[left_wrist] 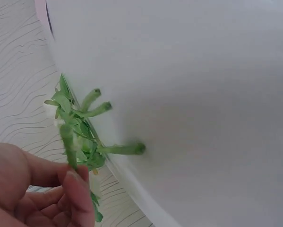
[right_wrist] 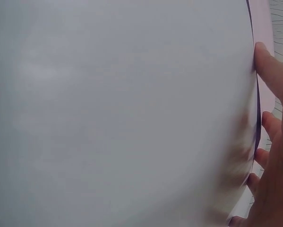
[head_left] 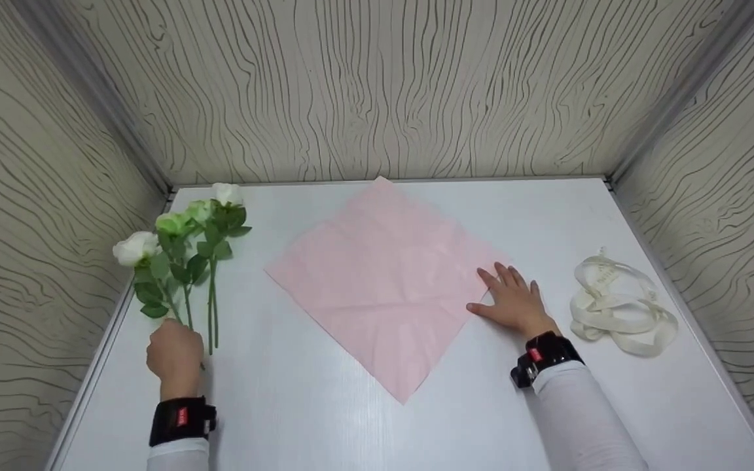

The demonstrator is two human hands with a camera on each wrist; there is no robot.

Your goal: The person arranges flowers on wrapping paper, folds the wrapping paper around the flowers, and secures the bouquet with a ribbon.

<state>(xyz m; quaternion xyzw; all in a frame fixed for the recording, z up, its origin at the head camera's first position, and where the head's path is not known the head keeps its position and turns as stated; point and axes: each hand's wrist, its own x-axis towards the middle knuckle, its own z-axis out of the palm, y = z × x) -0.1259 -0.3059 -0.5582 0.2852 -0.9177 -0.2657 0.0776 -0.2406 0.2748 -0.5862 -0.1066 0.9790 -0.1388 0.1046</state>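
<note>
At the left of the table, my left hand [head_left: 176, 353] pinches the stem of a white rose [head_left: 136, 249] between thumb and fingers. In the left wrist view the cut end of that stem [left_wrist: 67, 137] sticks up past the fingertips. Beside it lie green roses [head_left: 184, 220] and another white rose [head_left: 227, 193], their stems pointing toward me. A pink sheet of wrapping paper [head_left: 377, 275] is spread like a diamond in the middle. My right hand [head_left: 513, 302], fingers spread, rests at the sheet's right corner; in the right wrist view its fingertips [right_wrist: 260, 49] touch the paper's edge.
A loose heap of cream ribbon [head_left: 622, 307] with printed lettering lies on the right side of the white table [head_left: 324, 425]. Wood-grain panels [head_left: 377, 91] enclose the table at the back and both sides.
</note>
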